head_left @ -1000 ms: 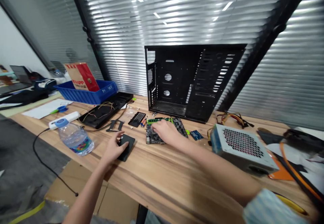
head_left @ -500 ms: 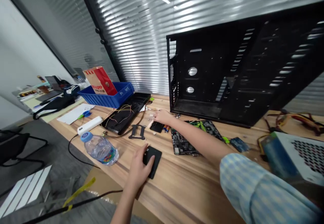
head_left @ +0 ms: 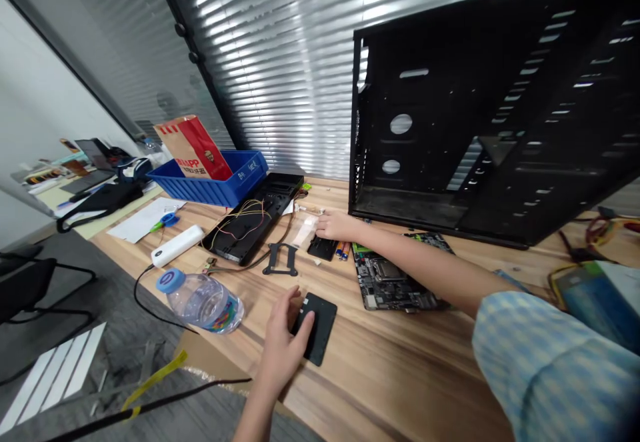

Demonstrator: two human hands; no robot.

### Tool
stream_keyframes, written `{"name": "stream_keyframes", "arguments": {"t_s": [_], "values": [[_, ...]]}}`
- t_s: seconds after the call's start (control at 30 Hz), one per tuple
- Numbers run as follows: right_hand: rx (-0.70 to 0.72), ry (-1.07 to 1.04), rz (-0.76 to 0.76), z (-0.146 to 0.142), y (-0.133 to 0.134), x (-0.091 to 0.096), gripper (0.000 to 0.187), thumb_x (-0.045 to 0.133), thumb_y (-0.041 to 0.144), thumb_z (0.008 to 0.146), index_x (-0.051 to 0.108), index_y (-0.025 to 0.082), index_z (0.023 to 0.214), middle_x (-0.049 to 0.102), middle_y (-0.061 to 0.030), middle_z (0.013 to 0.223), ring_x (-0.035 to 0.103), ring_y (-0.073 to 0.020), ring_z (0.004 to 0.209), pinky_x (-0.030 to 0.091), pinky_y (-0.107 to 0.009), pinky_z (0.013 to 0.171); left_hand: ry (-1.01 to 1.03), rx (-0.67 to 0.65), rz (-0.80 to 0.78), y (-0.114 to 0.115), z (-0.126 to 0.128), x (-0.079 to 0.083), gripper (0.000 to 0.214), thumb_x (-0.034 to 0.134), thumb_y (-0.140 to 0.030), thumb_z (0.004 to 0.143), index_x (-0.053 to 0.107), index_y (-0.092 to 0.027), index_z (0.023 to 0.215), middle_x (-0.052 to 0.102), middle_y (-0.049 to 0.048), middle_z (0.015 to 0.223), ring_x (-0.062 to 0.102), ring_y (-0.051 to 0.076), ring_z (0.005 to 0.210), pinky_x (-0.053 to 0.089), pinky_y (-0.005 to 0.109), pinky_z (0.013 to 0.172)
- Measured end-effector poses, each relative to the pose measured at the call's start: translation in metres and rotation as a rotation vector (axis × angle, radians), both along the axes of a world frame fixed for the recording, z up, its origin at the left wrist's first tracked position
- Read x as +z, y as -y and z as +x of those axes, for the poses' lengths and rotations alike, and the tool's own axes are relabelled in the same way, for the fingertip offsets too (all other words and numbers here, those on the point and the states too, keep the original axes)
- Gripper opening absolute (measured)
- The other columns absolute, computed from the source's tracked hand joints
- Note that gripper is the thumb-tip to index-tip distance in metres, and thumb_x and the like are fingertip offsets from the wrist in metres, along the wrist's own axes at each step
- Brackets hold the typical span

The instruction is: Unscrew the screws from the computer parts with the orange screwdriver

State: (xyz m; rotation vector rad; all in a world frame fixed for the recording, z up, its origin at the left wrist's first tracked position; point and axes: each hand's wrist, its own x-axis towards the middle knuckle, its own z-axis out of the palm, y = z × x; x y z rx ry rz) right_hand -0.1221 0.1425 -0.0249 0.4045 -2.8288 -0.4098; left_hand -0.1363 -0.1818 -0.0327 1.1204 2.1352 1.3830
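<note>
A flat black slab (head_left: pixel 323 332) was covered at its left side by the left hand (head_left: pixel 281 343), with the thumb laid over the upper face and the fingers curved about the far left edge; whether it was truly gripped or only steadied against the wooden tabletop (head_left: pixel 400 375) could not be told. The slab, lying flat near the front edge, was judged to be light, stiff and rather smooth, best taken by its two long edges, with hard pressure kept off the broad face. The right hand (head_left: pixel 341 226) was extended over a small black case (head_left: pixel 323 249), its fingertips set beside a clear plastic bag (head_left: pixel 303 231); whether anything was pinched there could not be made out. The bag was judged to be soft, nearly weightless and slippery, best held by a corner. Two batteries (head_left: pixel 343 251) were seen just right of the case, and a black bracket (head_left: pixel 280 259) to its left. Under the right forearm a motherboard (head_left: pixel 373 295) was partly hidden. Farther out, a water bottle (head_left: pixel 205 302) was laid on its side left of the left hand, and a large black computer case (head_left: pixel 435 135) was stood behind the motherboard.
</note>
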Motion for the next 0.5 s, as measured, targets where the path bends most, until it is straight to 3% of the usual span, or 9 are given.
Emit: {"name": "stream_keyframes", "arguments": {"t_s": [0.2, 0.33, 0.5], "values": [[0.088, -0.03, 0.022, -0.002, -0.006, -0.002, 0.028, 0.038, 0.013, 0.1, 0.064, 0.017, 0.093, 0.069, -0.0063, 0.091, 0.06, -0.0152, 0.09, 0.046, -0.032, 0.082, 0.056, -0.009, -0.006, 0.004, -0.001, 0.008, 0.05, 0.059, -0.042, 0.089, 0.047, -0.022, 0.134, 0.058, 0.0121, 0.128, 0.06, 0.021, 0.107, 0.047, 0.038, 0.095], [0.122, -0.046, 0.014, -0.004, -0.01, -0.006, 0.031, 0.035, 0.014, 0.101, 0.065, 0.018, 0.096, 0.069, -0.0068, 0.093, 0.061, -0.0144, 0.091, 0.048, -0.031, 0.082, 0.092, 0.026, 0.039, 0.016, -0.005, 0.016, 0.05, 0.059, -0.044, 0.088, 0.048, -0.023, 0.132, 0.058, 0.0115, 0.127, 0.058, 0.022, 0.109, 0.048, 0.035, 0.091], [0.131, -0.087, 0.01, -0.007, -0.008, -0.008, 0.034, 0.029, 0.014, 0.101, 0.062, 0.017, 0.11, 0.069, -0.0084, 0.096, 0.062, -0.0138, 0.091, 0.049, -0.03, 0.078, 0.113, 0.106, 0.094, 0.033, -0.01, 0.008, 0.053, 0.059, -0.047, 0.088, 0.044, -0.023, 0.133, 0.056, 0.012, 0.126, 0.056, 0.021, 0.107, 0.048, 0.033, 0.083]]}}
